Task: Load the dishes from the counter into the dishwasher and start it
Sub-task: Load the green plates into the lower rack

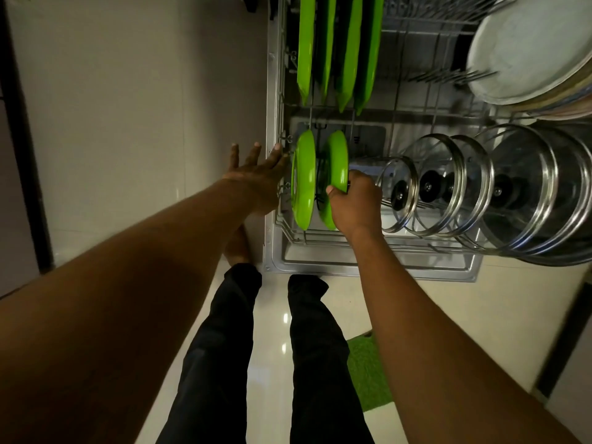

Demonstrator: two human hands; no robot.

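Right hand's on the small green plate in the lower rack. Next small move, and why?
Probably let go: the right hand grips the small round green plate, which already stands upright beside its twin, while the left hand is open at the rack edge.

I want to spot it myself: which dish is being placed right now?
Look at the pulled-out dishwasher rack, at its near left corner. Two small green plates stand on edge there; it is the right one, gripped at its rim by the right hand. Its twin stands free beside the open left hand.

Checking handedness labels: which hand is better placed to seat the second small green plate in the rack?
Right. The right hand already grips that small green plate; the left hand is open at the rack's edge, holding nothing.
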